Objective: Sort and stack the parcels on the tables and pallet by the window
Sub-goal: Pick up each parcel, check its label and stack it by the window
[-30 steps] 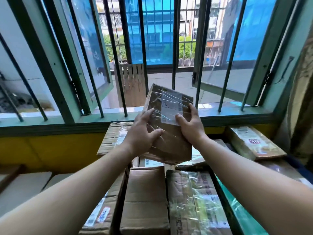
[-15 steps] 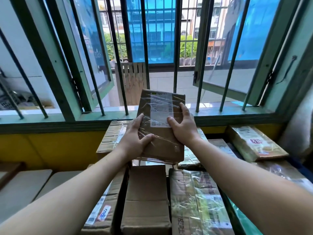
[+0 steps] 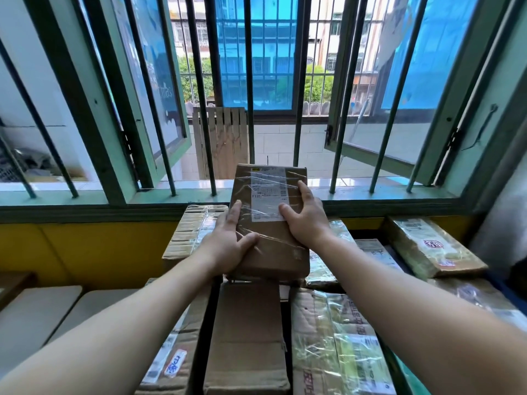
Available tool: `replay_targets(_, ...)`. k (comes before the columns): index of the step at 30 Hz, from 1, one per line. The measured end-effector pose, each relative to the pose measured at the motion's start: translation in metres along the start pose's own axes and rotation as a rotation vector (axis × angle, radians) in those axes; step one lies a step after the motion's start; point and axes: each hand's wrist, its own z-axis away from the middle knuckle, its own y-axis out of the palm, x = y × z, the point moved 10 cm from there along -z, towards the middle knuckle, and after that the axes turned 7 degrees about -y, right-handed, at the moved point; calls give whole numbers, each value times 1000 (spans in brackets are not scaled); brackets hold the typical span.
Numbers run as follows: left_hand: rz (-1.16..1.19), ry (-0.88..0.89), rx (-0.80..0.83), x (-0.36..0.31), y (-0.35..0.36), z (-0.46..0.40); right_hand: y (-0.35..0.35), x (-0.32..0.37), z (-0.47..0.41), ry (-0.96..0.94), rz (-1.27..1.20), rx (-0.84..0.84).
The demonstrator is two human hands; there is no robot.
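We hold one flat brown cardboard parcel wrapped in clear tape [image 3: 271, 223] with both hands, in the middle of the scene just before the window sill. Our left hand [image 3: 228, 246] grips its near left edge, thumb on top and fingers [image 3: 235, 212] along the side. Our right hand [image 3: 306, 220] grips the right edge, thumb pressed on the one white shipping label [image 3: 268, 195] on the parcel's top face. The parcel tilts up toward us, its near end just over the stack below.

Beneath it we count six other parcels in view: one tape-banded cardboard box [image 3: 188, 232] on the far left, one plain brown carton [image 3: 245, 337] in the near middle, one labelled carton [image 3: 171, 363] to its left, one large film-wrapped carton [image 3: 339, 346] to its right, one glossy flat parcel [image 3: 333, 252] under our right wrist, and one film-wrapped parcel with a red mark [image 3: 433, 246] on the far right. Two pale desk tops [image 3: 37, 312] lie at the near left. Dark window bars [image 3: 249, 81] stand beyond.
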Motion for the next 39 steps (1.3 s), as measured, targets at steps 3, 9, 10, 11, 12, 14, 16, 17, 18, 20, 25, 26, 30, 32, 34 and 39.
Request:
replay_targets(3, -137, -53, 5, 6, 0, -5, 6, -2, -2, 34, 11, 24)
replay_targets(9, -72, -64, 38, 5, 2, -10, 11, -4, -10, 70, 27, 45)
replay_targets(10, -78, -61, 35, 4, 3, -10, 11, -5, -9, 68, 35, 44)
replay_targets(11, -86, -56, 28, 4, 2, -9, 12, -5, -8, 64, 42, 44)
replay_targets(12, -91, -50, 19, 3, 2, -8, 12, -6, -8, 65, 45, 43)
replay_targets(14, -90, -36, 4, 3, 1, -5, 13, -9, -5, 72, 40, 42)
replay_targets(16, -95, -24, -16, 2, 1, 0, 13, -11, -2, 76, 26, 37)
replay_targets(17, -99, -16, -25, 1, 0, 2, 13, -12, 0, 77, 20, 35)
replay_targets(18, -97, -6, -31, 0, 0, 4, 13, -12, 1, 77, 18, 34)
replay_targets(20, -86, 6, -38, -2, -2, 7, 11, -12, 2, 73, 27, 35)
replay_targets(25, -66, 4, -46, -5, -4, 9, 11, -12, 2, 82, 56, 55)
replay_targets(26, -75, 3, -48, -5, -5, 9, 12, -13, 2, 91, 56, 61)
replay_targets(30, -85, 2, -28, -7, -7, 6, 14, -15, 0, 120, 74, 71)
replay_targets(32, -80, -1, -19, -6, -7, 6, 14, -15, 0, 124, 84, 76)
replay_targets(34, -70, 0, -21, -5, -6, 7, 15, -15, 2, 125, 93, 83)
replay_targets(39, -66, -15, -17, -1, -4, 8, 16, -17, 5, 140, 93, 98)
